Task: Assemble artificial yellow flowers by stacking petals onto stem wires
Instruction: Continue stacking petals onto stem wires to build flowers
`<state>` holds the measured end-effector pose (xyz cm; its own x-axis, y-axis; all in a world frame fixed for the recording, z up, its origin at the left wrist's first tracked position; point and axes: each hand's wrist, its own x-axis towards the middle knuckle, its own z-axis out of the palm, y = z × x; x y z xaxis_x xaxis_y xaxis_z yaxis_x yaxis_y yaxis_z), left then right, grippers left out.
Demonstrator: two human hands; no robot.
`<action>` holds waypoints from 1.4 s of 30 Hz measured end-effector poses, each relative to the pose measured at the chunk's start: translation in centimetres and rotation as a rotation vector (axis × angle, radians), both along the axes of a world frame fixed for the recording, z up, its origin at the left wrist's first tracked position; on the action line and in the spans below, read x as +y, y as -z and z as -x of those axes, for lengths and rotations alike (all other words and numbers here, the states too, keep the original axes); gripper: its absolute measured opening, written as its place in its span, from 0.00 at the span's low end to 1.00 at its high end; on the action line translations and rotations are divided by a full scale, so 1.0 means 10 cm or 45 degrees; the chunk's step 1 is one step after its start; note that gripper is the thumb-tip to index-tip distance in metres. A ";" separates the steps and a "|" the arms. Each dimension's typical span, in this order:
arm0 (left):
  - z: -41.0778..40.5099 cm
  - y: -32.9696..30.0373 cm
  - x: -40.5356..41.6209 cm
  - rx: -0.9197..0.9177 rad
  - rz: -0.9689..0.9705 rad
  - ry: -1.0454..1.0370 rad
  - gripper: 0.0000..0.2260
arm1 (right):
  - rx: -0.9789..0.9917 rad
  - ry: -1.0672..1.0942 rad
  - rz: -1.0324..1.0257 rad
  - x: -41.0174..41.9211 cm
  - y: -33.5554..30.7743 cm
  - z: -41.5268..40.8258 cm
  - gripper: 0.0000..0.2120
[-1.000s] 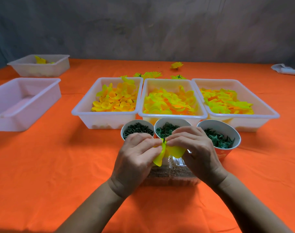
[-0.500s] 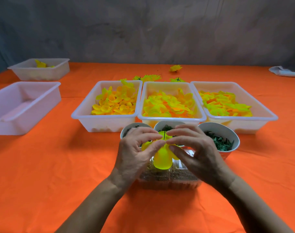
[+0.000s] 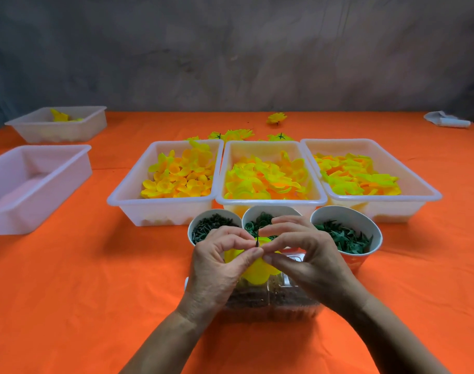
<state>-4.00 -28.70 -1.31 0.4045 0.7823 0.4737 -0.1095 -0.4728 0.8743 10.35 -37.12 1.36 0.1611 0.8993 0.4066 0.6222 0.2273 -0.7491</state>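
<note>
petal (image 3: 257, 271) tipped flatter; l hand (image 3: 217, 268) & r hand (image 3: 308, 260) pinch it between fingertips.

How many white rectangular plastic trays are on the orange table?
5: three side by side holding petals, one at left, one far left.

Orange table (image 3: 68, 292) under tubs (image 3: 160, 209), cups (image 3: 365, 255)
</note>
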 end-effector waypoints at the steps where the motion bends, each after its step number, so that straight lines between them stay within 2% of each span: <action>1: 0.00 0.01 0.01 0.003 -0.003 -0.005 0.03 | 0.051 -0.038 0.042 0.01 -0.03 -0.04 0.06; 3: -0.01 0.02 0.01 0.019 -0.009 -0.014 0.03 | 0.188 -0.065 0.029 0.07 -0.12 -0.14 0.06; 5: -0.02 0.02 0.01 0.023 -0.004 -0.017 0.03 | 0.268 0.069 -0.033 0.23 -0.19 -0.29 0.06; 9: -0.02 0.03 0.00 0.017 0.046 -0.005 0.03 | -0.168 0.503 0.120 0.79 -0.20 -0.66 0.08; 15: -0.02 0.04 0.02 0.038 0.040 0.000 0.04 | -0.833 0.427 0.641 1.49 -0.09 -0.98 0.15; 19: -0.02 0.04 0.03 0.051 0.046 0.017 0.04 | -0.910 0.345 0.973 1.68 -0.01 -0.91 0.19; 21: -0.02 0.02 0.01 0.036 0.025 0.015 0.05 | -0.866 0.368 0.952 1.71 -0.01 -0.90 0.18; 23: -0.02 0.00 0.01 0.031 0.023 0.004 0.04 | -0.728 0.435 0.724 1.69 -0.04 -0.93 0.18; 27: -0.03 0.00 -0.02 0.010 0.056 0.002 0.04 | -0.253 0.554 0.137 1.54 -0.03 -0.95 0.14; 31: -0.02 0.00 -0.03 -0.006 0.032 -0.003 0.04 | 0.223 0.670 -0.178 1.42 -0.02 -1.00 0.06; 37: -0.01 0.01 -0.04 -0.005 0.042 -0.010 0.04 | 0.978 0.670 -0.289 1.29 -0.12 -1.09 0.16; 42: 0.00 0.01 -0.04 -0.031 0.060 0.007 0.03 | 1.210 0.468 -0.197 1.08 -0.29 -0.96 0.14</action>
